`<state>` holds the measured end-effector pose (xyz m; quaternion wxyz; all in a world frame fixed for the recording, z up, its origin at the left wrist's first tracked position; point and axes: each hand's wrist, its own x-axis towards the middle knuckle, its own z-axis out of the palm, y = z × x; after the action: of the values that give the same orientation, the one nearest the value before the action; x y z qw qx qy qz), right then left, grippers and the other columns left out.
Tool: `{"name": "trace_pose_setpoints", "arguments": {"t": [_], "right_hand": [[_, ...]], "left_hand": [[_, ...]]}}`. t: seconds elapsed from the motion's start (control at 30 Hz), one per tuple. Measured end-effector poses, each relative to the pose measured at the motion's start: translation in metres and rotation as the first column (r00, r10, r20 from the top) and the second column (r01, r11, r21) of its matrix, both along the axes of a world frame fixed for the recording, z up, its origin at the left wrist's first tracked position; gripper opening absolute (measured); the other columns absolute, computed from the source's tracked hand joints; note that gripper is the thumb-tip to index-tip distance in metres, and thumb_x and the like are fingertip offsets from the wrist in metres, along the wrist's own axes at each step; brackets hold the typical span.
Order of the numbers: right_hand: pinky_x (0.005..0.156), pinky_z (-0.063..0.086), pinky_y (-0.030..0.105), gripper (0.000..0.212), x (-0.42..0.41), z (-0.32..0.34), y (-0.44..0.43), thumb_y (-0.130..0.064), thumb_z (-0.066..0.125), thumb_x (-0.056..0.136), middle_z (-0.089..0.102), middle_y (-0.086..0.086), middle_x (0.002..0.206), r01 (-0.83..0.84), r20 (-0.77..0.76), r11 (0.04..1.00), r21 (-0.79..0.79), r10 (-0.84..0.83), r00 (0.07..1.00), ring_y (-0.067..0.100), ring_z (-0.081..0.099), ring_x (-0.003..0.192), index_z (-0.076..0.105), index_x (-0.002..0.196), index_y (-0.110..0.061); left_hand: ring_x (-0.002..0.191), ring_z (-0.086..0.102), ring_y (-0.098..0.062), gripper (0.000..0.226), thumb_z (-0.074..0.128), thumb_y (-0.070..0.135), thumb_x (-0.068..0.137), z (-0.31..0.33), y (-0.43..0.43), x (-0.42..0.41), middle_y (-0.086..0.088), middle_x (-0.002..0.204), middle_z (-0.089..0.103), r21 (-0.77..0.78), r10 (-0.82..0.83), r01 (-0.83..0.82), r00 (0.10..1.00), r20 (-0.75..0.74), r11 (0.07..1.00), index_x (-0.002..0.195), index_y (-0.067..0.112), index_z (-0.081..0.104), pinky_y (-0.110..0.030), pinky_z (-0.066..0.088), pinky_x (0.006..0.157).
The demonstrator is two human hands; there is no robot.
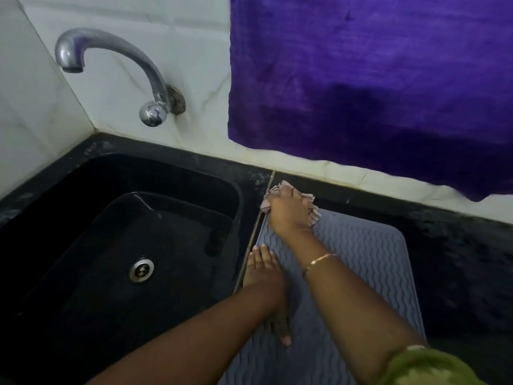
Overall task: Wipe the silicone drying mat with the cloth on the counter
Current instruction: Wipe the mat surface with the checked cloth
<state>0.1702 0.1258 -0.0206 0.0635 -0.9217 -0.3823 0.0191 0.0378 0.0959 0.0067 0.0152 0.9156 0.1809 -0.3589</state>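
A grey silicone drying mat (369, 262) with wavy ridges lies on the black counter to the right of the sink. My right hand (288, 209) presses a pale pinkish cloth (312, 208) onto the mat's far left corner, its fingers closed over the cloth. The cloth bunches out around the hand and partly overhangs the counter beyond the mat. My left hand (265, 273) lies flat on the mat's left edge, fingers spread, holding nothing. My right forearm with a thin gold bangle crosses over the mat.
A black sink (83, 195) with a metal drain (141, 270) sits at the left. A chrome tap (111, 62) sticks out from the white tiled wall. A purple cloth (374, 79) hangs on the wall behind the black counter (458, 259).
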Motion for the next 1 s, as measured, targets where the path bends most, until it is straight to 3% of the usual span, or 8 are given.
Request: {"name": "trace_pose_setpoints", "arguments": {"t": [0.17, 0.37, 0.43, 0.57, 0.67, 0.83, 1.0], "right_hand": [[0.103, 0.031, 0.052, 0.043, 0.025, -0.010, -0.060, -0.024, 0.052, 0.087, 0.044, 0.015, 0.136, 0.250, 0.186, 0.965, -0.077, -0.233, 0.955, 0.034, 0.037, 0.125, 0.050, 0.130, -0.020], [0.094, 0.037, 0.059, 0.045, 0.028, -0.003, -0.068, -0.028, 0.061, 0.082, 0.045, 0.018, 0.133, 0.625, 0.189, 0.776, -0.085, -0.603, 0.775, 0.039, 0.041, 0.121, 0.053, 0.125, -0.016], [0.094, 0.035, 0.063, 0.042, 0.013, -0.004, -0.041, -0.025, 0.057, 0.085, 0.044, 0.021, 0.134, 0.597, 0.166, 0.801, -0.045, -0.583, 0.795, 0.044, 0.037, 0.124, 0.054, 0.125, -0.014], [0.096, 0.030, 0.058, 0.039, -0.014, -0.015, 0.004, -0.015, 0.051, 0.086, 0.042, 0.019, 0.133, 0.223, 0.083, 0.974, 0.048, -0.226, 0.971, 0.041, 0.034, 0.124, 0.051, 0.125, -0.017], [0.098, 0.030, 0.053, 0.042, 0.005, -0.015, -0.024, -0.017, 0.049, 0.087, 0.044, 0.016, 0.133, 0.081, 0.139, 0.997, 0.017, -0.083, 0.987, 0.039, 0.036, 0.123, 0.048, 0.128, -0.024], [0.097, 0.035, 0.055, 0.041, 0.038, -0.016, -0.095, -0.022, 0.052, 0.088, 0.039, 0.018, 0.136, 0.260, 0.148, 0.964, -0.059, -0.249, 0.957, 0.039, 0.034, 0.124, 0.047, 0.129, -0.023], [0.098, 0.032, 0.060, 0.043, 0.025, -0.006, -0.053, -0.024, 0.055, 0.087, 0.034, 0.020, 0.141, 0.436, 0.036, 0.900, 0.011, -0.436, 0.899, 0.042, 0.029, 0.129, 0.048, 0.130, -0.020]], "left_hand": [[0.138, -0.022, -0.042, 0.147, 0.082, 0.054, 0.059, -0.002, 0.003, -0.003, -0.031, 0.147, -0.027, -0.006, -0.019, 0.019, 1.000, 0.000, 1.000, 0.138, -0.011, -0.024, -0.047, -0.011, 0.114], [0.136, -0.025, -0.044, 0.150, 0.082, 0.057, 0.057, -0.004, 0.005, -0.004, -0.032, 0.145, -0.029, -0.011, -0.039, 0.039, 0.999, 0.001, 0.999, 0.134, -0.012, -0.027, -0.049, -0.012, 0.114], [0.136, -0.024, -0.045, 0.146, 0.083, 0.051, 0.060, -0.005, 0.003, -0.002, -0.033, 0.145, -0.029, -0.007, -0.014, 0.013, 1.000, -0.012, 1.000, 0.135, -0.012, -0.026, -0.049, -0.011, 0.114], [0.135, -0.026, -0.044, 0.140, 0.079, 0.050, 0.066, -0.005, 0.001, 0.008, -0.032, 0.144, -0.030, -0.003, 0.012, -0.012, 0.999, -0.053, 1.000, 0.138, -0.010, -0.025, -0.049, -0.011, 0.114], [0.135, -0.025, -0.045, 0.148, 0.082, 0.052, 0.059, -0.001, -0.001, 0.007, -0.033, 0.144, -0.031, 0.024, -0.006, 0.008, 0.996, -0.094, 1.000, 0.136, -0.011, -0.027, -0.049, -0.010, 0.114], [0.137, -0.025, -0.042, 0.147, 0.082, 0.053, 0.059, 0.002, -0.001, 0.002, -0.030, 0.145, -0.030, 0.010, 0.016, -0.015, 0.999, -0.048, 1.000, 0.137, -0.009, -0.027, -0.047, -0.010, 0.115], [0.135, -0.027, -0.041, 0.149, 0.083, 0.053, 0.057, 0.002, -0.001, 0.002, -0.030, 0.144, -0.032, -0.004, 0.028, -0.028, 0.999, -0.030, 1.000, 0.134, -0.008, -0.029, -0.047, -0.012, 0.112]]}}
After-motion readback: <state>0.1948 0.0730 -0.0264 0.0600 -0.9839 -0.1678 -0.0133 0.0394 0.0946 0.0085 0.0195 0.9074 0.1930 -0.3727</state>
